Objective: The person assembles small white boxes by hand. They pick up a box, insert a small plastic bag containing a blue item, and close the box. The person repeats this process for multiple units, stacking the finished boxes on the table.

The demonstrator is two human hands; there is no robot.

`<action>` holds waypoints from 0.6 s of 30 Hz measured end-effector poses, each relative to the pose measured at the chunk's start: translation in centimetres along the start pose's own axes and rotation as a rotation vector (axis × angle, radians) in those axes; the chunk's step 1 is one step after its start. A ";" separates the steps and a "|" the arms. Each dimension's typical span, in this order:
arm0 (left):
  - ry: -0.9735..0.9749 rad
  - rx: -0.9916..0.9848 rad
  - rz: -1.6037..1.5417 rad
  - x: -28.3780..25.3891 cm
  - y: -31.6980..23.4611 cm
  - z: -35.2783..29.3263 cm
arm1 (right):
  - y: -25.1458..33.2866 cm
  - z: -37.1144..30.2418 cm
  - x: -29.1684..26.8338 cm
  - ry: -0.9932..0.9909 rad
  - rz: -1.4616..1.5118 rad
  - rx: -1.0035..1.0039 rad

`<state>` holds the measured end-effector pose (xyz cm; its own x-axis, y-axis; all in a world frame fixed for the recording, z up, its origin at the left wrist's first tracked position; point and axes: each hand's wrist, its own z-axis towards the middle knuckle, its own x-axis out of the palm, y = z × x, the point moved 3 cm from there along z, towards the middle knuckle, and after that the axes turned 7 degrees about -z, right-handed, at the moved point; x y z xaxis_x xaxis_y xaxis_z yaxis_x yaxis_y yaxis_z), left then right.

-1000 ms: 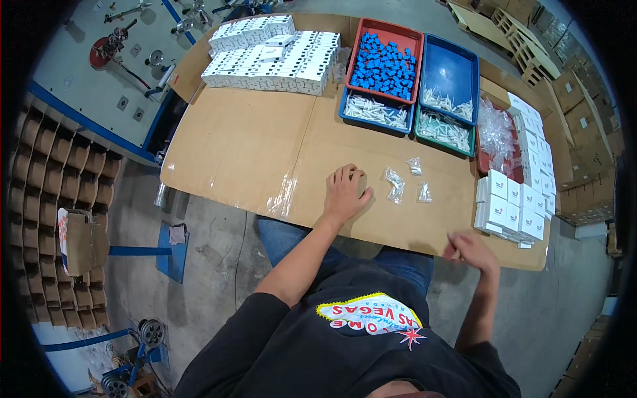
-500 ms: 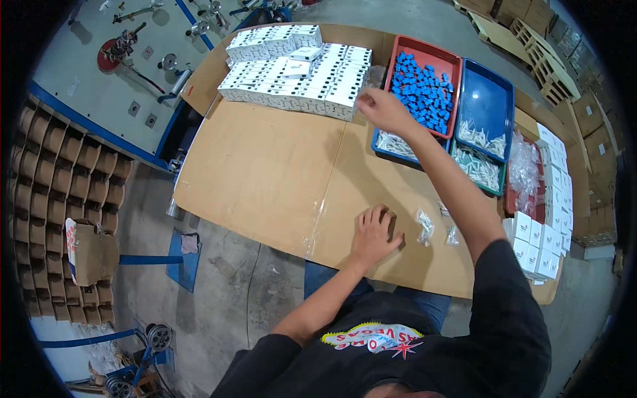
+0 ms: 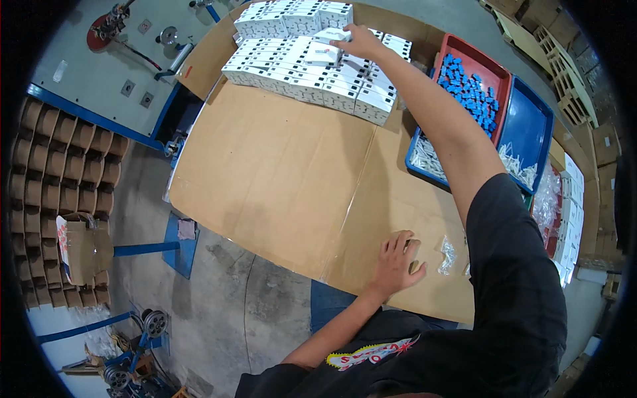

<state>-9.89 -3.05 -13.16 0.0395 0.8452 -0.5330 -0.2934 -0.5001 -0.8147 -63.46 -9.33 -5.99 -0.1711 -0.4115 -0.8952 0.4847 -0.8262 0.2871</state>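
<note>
My right hand [image 3: 361, 42] reaches far forward over the rows of white boxes [image 3: 279, 74]. Its thumb and fingers close round the right end of a small white box [image 3: 330, 34] lying loose on top. Another loose white box [image 3: 322, 54] sits just in front of that one. My left hand [image 3: 399, 265] rests on the cardboard tabletop [image 3: 272, 172] near its front edge, fingers apart and holding nothing. A small clear bag of parts [image 3: 446, 256] lies to the right of it.
Right of the boxes stand a red tray [image 3: 458, 46] of blue pieces and a blue tray [image 3: 527, 116] with white pieces. Another blue tray [image 3: 413, 162] of white sticks sits partly behind my right arm. Clear plastic bags [image 3: 547, 199] and stacked white boxes [image 3: 569, 212] line the right edge.
My right hand has moved left and farther forward, from beside the boxes to the loose box on top. The whole view has shifted, and my left hand stays on the cardboard.
</note>
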 end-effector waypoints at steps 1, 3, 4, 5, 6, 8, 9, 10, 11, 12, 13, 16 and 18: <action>0.003 -0.005 -0.004 0.0 0.1 0.0 | 0.3 0.4 0.3 0.032 0.010 -0.009; 0.006 -0.016 -0.011 0.0 0.2 -0.1 | 0.6 0.7 0.8 0.041 0.018 -0.042; 0.010 -0.017 -0.012 0.0 0.3 -0.2 | 0.3 0.8 1.0 0.048 0.031 -0.019; 0.013 -0.018 -0.015 0.0 0.3 -0.1 | 0.1 0.8 1.1 0.055 0.043 0.004; 0.015 -0.018 -0.015 -0.1 0.2 0.1 | 0.1 1.0 1.0 0.060 0.058 0.025; 0.016 -0.019 -0.011 -0.3 0.2 0.0 | 0.2 0.9 0.9 0.090 0.108 0.051; 0.016 -0.014 -0.013 -0.2 0.1 -0.1 | -0.1 0.6 0.6 0.093 0.107 0.052; 0.019 -0.007 -0.015 0.0 0.1 -0.1 | -0.4 0.3 0.0 0.095 0.105 0.056; 0.039 -0.013 -0.006 0.1 0.2 -0.1 | -1.0 0.0 -0.3 0.000 0.110 0.055; 0.052 -0.030 -0.004 0.3 0.2 -0.2 | -0.8 -0.8 -1.0 -0.015 0.164 0.048; 0.068 -0.044 -0.003 0.4 0.3 -0.3 | -0.8 -2.0 -1.8 -0.031 0.216 0.044; 0.033 -0.017 0.009 0.4 0.1 -0.3 | -0.5 -7.4 -4.7 -0.068 0.493 0.066; 0.013 -0.012 0.018 -0.6 -0.4 0.0 | 2.1 -13.8 -8.3 -0.016 0.725 0.064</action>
<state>-9.80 -3.38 -12.55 0.0469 0.8334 -0.5507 -0.2830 -0.5176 -0.8075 -49.16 -2.32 -2.67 0.1613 -0.8691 -0.4675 0.4298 -0.3646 0.8260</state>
